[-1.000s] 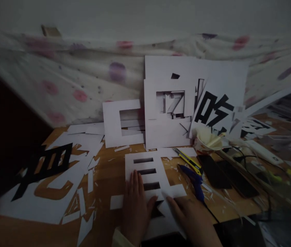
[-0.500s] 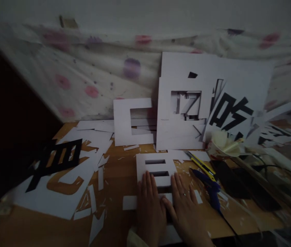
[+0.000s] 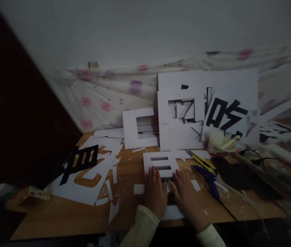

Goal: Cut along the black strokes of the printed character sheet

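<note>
Both hands were found laid on the white slotted piece, which lay on the worktop (image 3: 83, 219) at the middle front, its far end uncovered. The left hand (image 3: 156, 192) and the right hand (image 3: 188, 197) rested palm down, fingers extended forward; the grip was unclenched, bearing on the surface and grasping nothing visible. The thumbs stood close together over a dark opening. Whether the near part sat flush could not be determined, the hands covering it.

The white slotted piece (image 3: 160, 163) showed two open slots with narrow bars between. Sound practice, in this inspector's judgement, called for even, straight-down pressure from flat fingers, kept to the solid borders; load on the narrow bars risked bending them. Holding both sides equally would have limited skewing.

The glue gun (image 3: 211, 180) lay just right of the right hand, its nozzle pointing toward the piece; heat could not be confirmed, so clearance was advisable. The yellow cutter (image 3: 202, 161) lay beyond it. Paper scraps (image 3: 114, 175) littered the left side and warranted exclusion from beneath the work.
</note>
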### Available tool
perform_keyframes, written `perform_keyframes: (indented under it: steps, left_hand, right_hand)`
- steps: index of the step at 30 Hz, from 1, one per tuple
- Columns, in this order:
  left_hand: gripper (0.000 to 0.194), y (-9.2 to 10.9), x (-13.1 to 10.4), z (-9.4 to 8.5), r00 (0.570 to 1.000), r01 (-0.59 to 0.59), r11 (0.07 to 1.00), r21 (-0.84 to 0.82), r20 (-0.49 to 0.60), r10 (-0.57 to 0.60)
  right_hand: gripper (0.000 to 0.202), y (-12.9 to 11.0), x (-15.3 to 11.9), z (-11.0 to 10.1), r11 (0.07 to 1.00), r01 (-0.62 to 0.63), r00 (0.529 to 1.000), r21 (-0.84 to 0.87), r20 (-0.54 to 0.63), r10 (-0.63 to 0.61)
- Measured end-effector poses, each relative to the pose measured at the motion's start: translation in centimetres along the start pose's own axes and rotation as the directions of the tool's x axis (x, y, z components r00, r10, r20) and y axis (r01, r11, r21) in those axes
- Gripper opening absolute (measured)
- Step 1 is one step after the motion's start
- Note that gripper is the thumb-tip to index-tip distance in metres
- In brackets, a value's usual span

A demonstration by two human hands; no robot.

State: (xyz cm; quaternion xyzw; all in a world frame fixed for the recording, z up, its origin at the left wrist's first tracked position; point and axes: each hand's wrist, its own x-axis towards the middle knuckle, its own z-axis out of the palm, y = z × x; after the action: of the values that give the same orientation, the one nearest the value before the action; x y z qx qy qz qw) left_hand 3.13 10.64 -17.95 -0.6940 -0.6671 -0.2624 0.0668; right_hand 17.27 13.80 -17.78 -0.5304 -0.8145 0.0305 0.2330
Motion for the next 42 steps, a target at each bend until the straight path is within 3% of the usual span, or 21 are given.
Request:
perform_keyframes:
  steps: [6,15,19,22,25,29,35,38,42]
  left_hand:
    - [0.055,1.0,-2.1,-1.2,0.978,0.192,0.972,0.135,-0.103,-0.179]
    - [0.052,1.5,-2.5,-1.0,0.984,0.165,0.962,0.216,-0.107,-0.144]
    - [0.045,1.1,-2.6,-1.3,0.987,0.160,0.969,0.188,-0.063,-0.151]
    - [0.043,0.1,-2.4,-2.3,0.976,0.194,0.973,0.128,0.074,-0.204]
    - [0.044,-1.2,-1.0,-3.9,0.952,0.248,0.960,0.133,0.147,-0.267]
    - [0.049,-2.4,3.3,-4.7,0.940,0.283,0.941,0.188,0.142,-0.311]
    - [0.065,-2.2,10.2,-1.0,0.912,0.298,0.931,0.212,0.225,-0.343]
    - [0.063,-1.8,10.9,0.8,0.923,0.263,0.940,0.219,0.228,-0.311]
    - [0.059,-2.0,10.5,1.7,0.926,0.270,0.939,0.215,0.210,-0.315]
  right_hand:
    - [0.058,-0.5,-0.5,-0.6,0.996,0.088,0.995,-0.025,0.040,-0.087]
    - [0.061,-1.5,-0.4,-1.1,0.998,0.049,0.991,-0.031,0.124,-0.045]
    - [0.047,-1.5,-0.2,-1.5,0.993,0.100,0.990,0.057,0.089,-0.105]
    - [0.039,-1.0,-0.2,-2.1,0.978,0.146,0.988,0.150,0.032,-0.152]
    - [0.040,-0.3,-0.4,-2.9,0.985,0.137,0.991,0.106,-0.024,-0.135]
    - [0.051,-0.3,-1.3,-3.1,0.997,0.053,0.998,-0.063,0.024,-0.052]
    - [0.080,-0.7,-3.0,-1.2,0.985,0.069,0.998,-0.155,0.003,-0.069]
    - [0.082,-0.4,-3.3,-0.8,0.983,0.084,0.996,-0.162,-0.029,-0.089]
    - [0.081,-0.3,-3.4,-0.8,0.983,0.079,0.996,-0.167,-0.030,-0.085]
